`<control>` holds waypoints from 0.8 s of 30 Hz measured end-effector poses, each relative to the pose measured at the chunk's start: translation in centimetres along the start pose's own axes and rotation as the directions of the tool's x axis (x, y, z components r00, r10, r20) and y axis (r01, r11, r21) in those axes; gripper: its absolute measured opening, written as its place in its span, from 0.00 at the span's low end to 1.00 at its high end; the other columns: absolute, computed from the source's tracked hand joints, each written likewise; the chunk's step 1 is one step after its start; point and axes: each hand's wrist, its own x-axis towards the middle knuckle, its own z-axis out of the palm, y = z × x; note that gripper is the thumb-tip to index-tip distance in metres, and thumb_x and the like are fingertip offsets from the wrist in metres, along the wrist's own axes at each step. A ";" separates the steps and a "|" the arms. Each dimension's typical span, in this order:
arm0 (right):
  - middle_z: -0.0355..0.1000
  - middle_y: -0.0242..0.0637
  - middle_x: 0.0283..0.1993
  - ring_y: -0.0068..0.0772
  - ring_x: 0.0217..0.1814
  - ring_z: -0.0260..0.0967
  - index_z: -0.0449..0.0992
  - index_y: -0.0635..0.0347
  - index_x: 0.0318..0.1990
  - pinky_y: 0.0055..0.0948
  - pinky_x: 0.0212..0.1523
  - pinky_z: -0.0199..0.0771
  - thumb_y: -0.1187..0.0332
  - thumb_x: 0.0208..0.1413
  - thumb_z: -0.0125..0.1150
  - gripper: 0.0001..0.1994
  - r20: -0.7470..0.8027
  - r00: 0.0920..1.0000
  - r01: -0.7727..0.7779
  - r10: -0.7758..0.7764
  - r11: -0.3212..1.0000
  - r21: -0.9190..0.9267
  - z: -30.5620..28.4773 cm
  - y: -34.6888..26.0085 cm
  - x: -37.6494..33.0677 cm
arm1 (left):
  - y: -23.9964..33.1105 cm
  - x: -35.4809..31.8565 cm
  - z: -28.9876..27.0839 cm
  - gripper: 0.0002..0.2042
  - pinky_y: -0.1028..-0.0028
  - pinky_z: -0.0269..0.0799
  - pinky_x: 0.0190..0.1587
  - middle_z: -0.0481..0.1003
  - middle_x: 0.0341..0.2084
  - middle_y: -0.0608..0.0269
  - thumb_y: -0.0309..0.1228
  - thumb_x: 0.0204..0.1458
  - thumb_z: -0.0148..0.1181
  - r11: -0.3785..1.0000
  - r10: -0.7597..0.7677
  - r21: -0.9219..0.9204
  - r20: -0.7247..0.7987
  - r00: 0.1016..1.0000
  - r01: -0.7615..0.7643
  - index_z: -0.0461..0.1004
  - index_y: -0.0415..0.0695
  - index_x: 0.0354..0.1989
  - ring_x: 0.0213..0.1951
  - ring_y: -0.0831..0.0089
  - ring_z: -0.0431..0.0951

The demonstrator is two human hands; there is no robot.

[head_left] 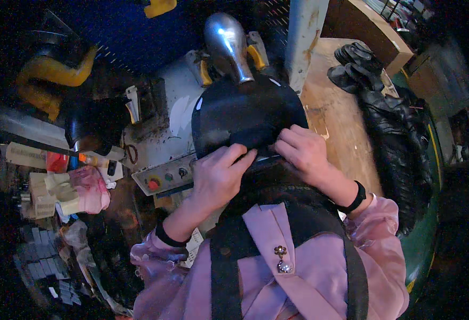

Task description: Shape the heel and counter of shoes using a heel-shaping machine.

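A black leather piece (pixel 245 114) is stretched over a shiny metal form (pixel 226 45) on a machine in front of me. My left hand (pixel 218 176) presses its fingers onto the near edge of the leather. My right hand (pixel 303 152) pinches that same edge just to the right. Both hands grip the leather close together, and the near part of the piece is hidden under them and my dark apron.
A grey control panel (pixel 162 178) with a red button and knobs sits left of my hands. A wooden bench (pixel 341 122) to the right carries a heap of black leather pieces (pixel 394 128). Cluttered boxes and pink cloth (pixel 87 192) lie at the left.
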 end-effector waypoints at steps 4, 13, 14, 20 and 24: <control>0.63 0.33 0.24 0.36 0.25 0.61 0.71 0.56 0.23 0.30 0.22 0.60 0.65 0.30 0.65 0.11 -0.030 0.997 0.071 -0.068 0.992 0.105 -2.0 0.6 0.9 | 0.4 0.7 -1.5 0.13 0.67 0.72 0.33 0.71 0.31 0.59 0.20 0.36 0.59 0.998 0.058 0.011 -0.033 0.998 -0.058 0.76 0.41 0.34 0.31 0.62 0.74; 0.64 0.25 0.21 0.15 0.28 0.59 0.71 0.61 0.23 0.22 0.28 0.59 0.59 0.45 0.67 0.15 0.359 0.927 -0.324 0.106 0.707 0.629 -8.0 3.8 8.0 | -1.6 6.6 -10.4 0.12 0.72 0.66 0.31 0.71 0.23 0.62 0.32 0.41 0.66 0.926 -0.152 -0.323 0.147 0.977 0.193 0.72 0.37 0.25 0.27 0.72 0.72; 0.64 0.23 0.22 0.13 0.29 0.59 0.73 0.61 0.25 0.21 0.29 0.60 0.59 0.47 0.66 0.14 0.360 0.916 -0.386 0.176 0.627 0.676 -8.3 4.6 9.4 | -2.5 7.8 -11.3 0.11 0.74 0.66 0.31 0.72 0.23 0.65 0.32 0.43 0.65 0.871 -0.219 -0.407 0.180 0.959 0.276 0.72 0.38 0.25 0.28 0.78 0.71; 0.72 0.27 0.35 0.17 0.39 0.68 0.74 0.61 0.39 0.17 0.43 0.67 0.66 0.54 0.58 0.09 0.238 0.845 -0.358 0.479 0.177 0.917 -4.5 10.1 19.0 | -9.5 16.1 -10.5 0.06 0.80 0.69 0.32 0.76 0.27 0.67 0.25 0.49 0.58 0.397 -0.541 -0.903 -0.083 0.837 0.167 0.76 0.39 0.34 0.29 0.80 0.74; 0.72 0.27 0.33 0.16 0.35 0.67 0.74 0.60 0.39 0.17 0.39 0.65 0.69 0.51 0.62 0.09 0.198 0.839 -0.237 0.507 0.014 0.971 -0.9 11.6 19.7 | -12.4 16.9 -7.2 0.07 0.85 0.61 0.16 0.73 0.20 0.66 0.21 0.53 0.49 0.110 -0.724 -0.987 0.002 0.690 0.119 0.75 0.40 0.35 0.16 0.81 0.69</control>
